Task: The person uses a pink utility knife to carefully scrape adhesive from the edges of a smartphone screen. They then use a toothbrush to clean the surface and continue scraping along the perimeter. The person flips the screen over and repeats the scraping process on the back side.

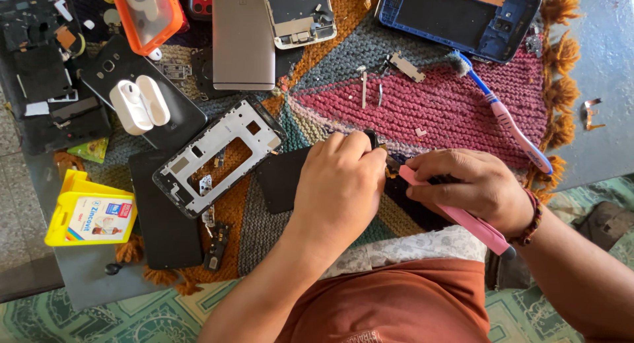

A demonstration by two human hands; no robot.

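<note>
Gripping a pink tool (456, 214) in closed fingers, the right hand (472, 184) lies at the near edge of a knitted mat (456, 98), the tool's tip aimed left at a small part between the two hands. The left hand (340, 184) is curled shut over a dark phone (281, 178) that rests on the mat; its fingertips pinch something black at the phone's right end, but what exactly they hold cannot be told. The tool's tip meets that spot, just beside the left thumb.

Left of the phone lies a silver phone frame (214, 158), tilted, with a black panel (165, 217) partly under it. Farther left stands a yellow box (89, 214). Above the frame sits a white earbud case (139, 104), open, on a black phone back. A grey phone (241, 36) and an orange case (145, 12) lie at the far side. A blue phone shell (462, 16) sits at the far right of the mat, and a pink and blue toothbrush (505, 115) lies slantwise near it. Small metal parts (370, 85) are scattered on the red stretch of the mat. The mat covers a grey tabletop (601, 59).
</note>
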